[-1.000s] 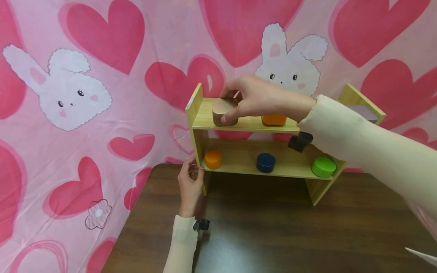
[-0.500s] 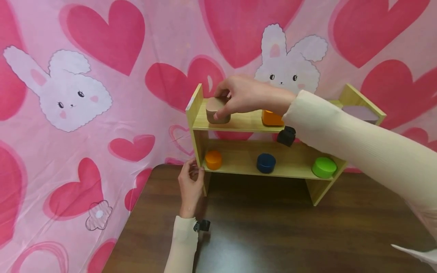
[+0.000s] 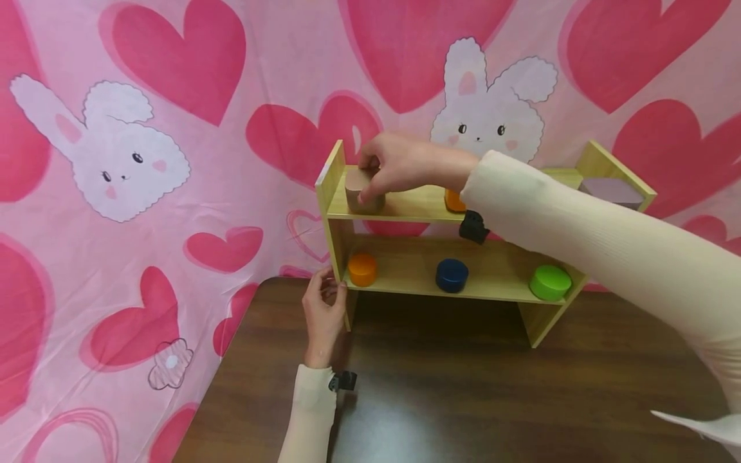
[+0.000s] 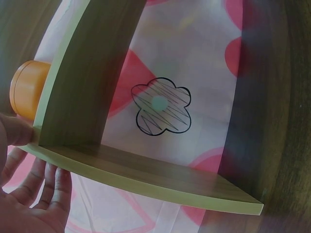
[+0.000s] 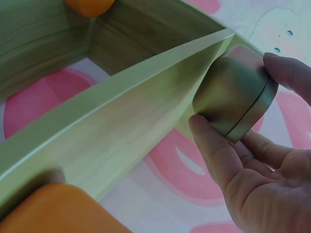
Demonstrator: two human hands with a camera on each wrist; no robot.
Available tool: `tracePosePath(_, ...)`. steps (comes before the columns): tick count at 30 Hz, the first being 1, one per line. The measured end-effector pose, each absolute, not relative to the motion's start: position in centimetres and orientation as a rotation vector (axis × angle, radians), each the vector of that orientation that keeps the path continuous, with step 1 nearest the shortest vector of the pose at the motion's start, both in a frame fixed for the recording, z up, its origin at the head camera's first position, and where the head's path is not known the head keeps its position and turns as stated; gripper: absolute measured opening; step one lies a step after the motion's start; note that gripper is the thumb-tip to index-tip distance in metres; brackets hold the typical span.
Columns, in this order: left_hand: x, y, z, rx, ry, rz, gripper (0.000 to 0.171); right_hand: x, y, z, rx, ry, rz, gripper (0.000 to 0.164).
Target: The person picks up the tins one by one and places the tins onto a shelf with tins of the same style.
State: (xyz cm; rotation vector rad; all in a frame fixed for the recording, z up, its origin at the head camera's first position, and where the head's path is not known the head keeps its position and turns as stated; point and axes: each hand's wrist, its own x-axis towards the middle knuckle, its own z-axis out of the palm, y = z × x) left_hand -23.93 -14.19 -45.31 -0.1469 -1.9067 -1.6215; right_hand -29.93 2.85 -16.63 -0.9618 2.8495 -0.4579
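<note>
In the head view my right hand (image 3: 399, 161) pinches a brownish-gold tin (image 3: 361, 191) at the left end of the upper board. The right wrist view shows this rounded tin (image 5: 233, 90), with a lid seam, between thumb and fingertips. It sits close to the side panel; whether its base touches the board is unclear. My left hand (image 3: 323, 315) holds the left side panel of the small wooden shelf (image 3: 399, 289) low down. In the left wrist view the left hand (image 4: 36, 189) has its thumb on one side of the panel edge and its fingers on the other.
On the lower board stand an orange tin (image 3: 362, 270), a dark blue tin (image 3: 452, 275) and a green tin (image 3: 550, 283). Above, an orange tin (image 3: 455, 200) is partly behind the right sleeve, and a greyish-mauve tin (image 3: 610, 191) sits far right. The shelf stands on a brown table (image 3: 440, 386).
My right hand has moved left along the upper board with the brownish-gold tin, nearer the left side panel. My left hand has stayed on the panel.
</note>
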Motion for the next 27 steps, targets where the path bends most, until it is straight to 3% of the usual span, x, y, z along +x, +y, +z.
tracePosePath(22, -24.0, -14.2, -45.4, -0.159, -1.894, -1.61, 0.03, -30.7, 1.7, -16.9, -0.895, 2.871, -0.38, 0.049)
tracePosePath(27, -24.2, -14.1, -45.4, -0.164, -1.88, -1.618, 0.029, -30.8, 2.0, -17.2, -0.918, 2.877, -0.39, 0.043)
